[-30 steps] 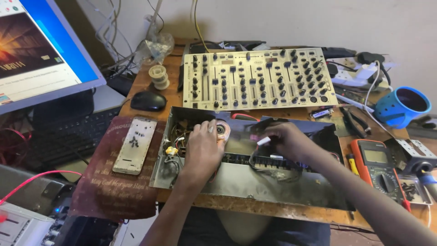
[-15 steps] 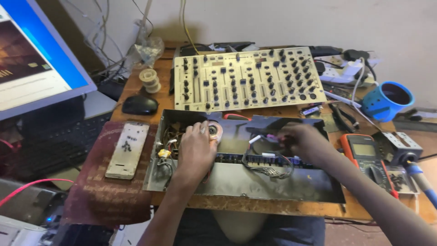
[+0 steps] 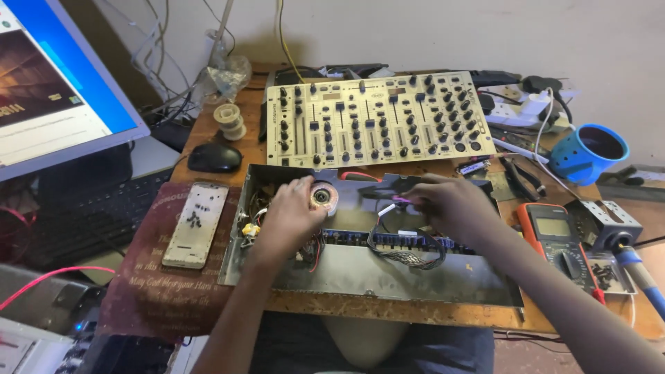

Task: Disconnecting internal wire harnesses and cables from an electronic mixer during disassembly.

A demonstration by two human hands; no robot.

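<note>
You are working with both hands inside the open metal chassis (image 3: 360,273) on the wooden bench.

Your left hand (image 3: 287,218) is resting curled against the round transformer (image 3: 323,197) at the chassis's back left, fingers touching its rim. Your right hand (image 3: 450,206) is pinching a small white connector (image 3: 388,208) above the bundled wires (image 3: 405,255), near the mixer panel (image 3: 374,121).

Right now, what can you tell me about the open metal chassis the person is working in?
The open metal chassis is a shallow, grey, tray-like box lying flat on the wooden desk, its long front edge toward the person. Inside sit a ring-shaped transformer at upper left, a long circuit board across the middle and loose wire bundles. The left hand rests at the transformer; the right hand reaches in among wires. The mixer panel lies just behind it.
</note>
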